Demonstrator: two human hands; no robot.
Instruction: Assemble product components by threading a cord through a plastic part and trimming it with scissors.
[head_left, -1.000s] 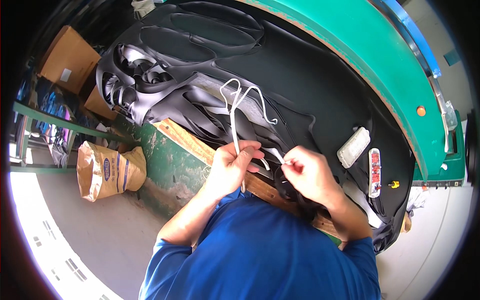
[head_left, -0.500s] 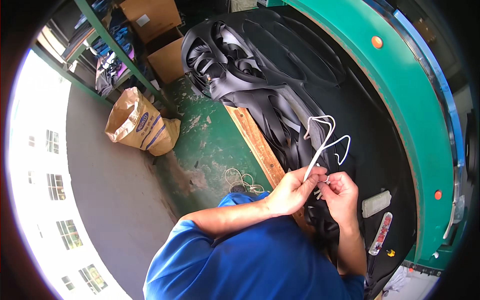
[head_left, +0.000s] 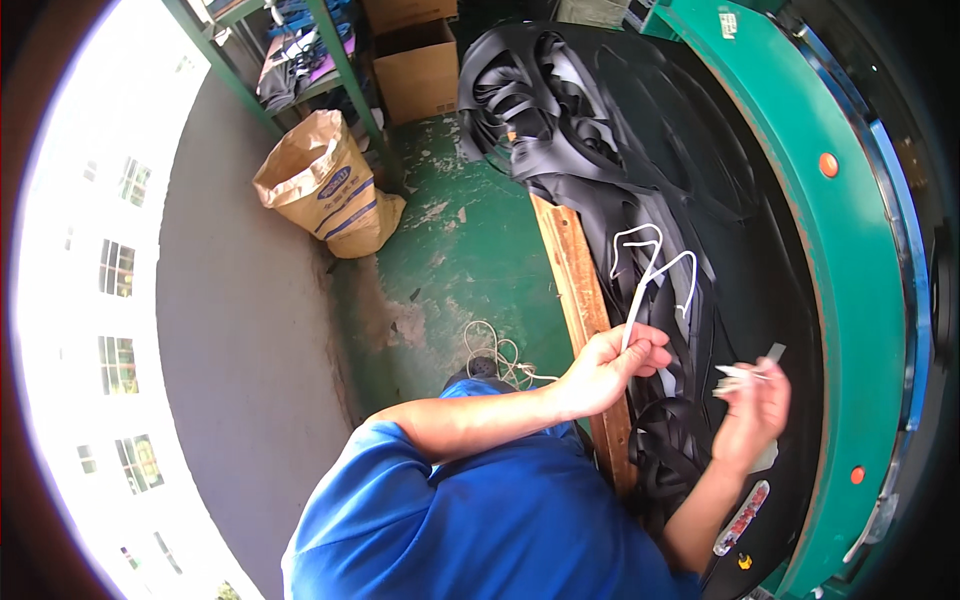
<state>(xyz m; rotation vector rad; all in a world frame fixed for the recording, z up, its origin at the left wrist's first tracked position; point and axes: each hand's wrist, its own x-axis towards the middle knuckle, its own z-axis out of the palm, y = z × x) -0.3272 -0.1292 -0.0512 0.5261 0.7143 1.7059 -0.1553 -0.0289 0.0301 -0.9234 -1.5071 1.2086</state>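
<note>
My left hand (head_left: pixel 612 370) is closed around a bundle of white cords (head_left: pixel 640 290). Their loose ends fan up and out over the black strips. Farther right, my right hand (head_left: pixel 752 418) is raised above the black surface, its fingers pinched and slightly blurred. Between them are short white cord pieces (head_left: pixel 733 380), and a small flat grey piece (head_left: pixel 776 352), perhaps a blade, sticks up past the fingertips. Under my hands runs a heap of black fabric strips (head_left: pixel 560 110), tangled at the far end.
A wooden beam (head_left: pixel 572 265) edges the black-covered table (head_left: pixel 770 290). A power strip (head_left: pixel 742 517) and a small yellow object (head_left: pixel 744 562) lie at right. The green machine frame (head_left: pixel 850 270) curves beyond. A paper sack (head_left: pixel 335 190), cardboard box (head_left: pixel 420 75) and loose cord (head_left: pixel 505 362) are on the floor.
My right hand has parted from the left and moved right with the short white pieces. The left hand keeps the cords. The whole view has shifted.
</note>
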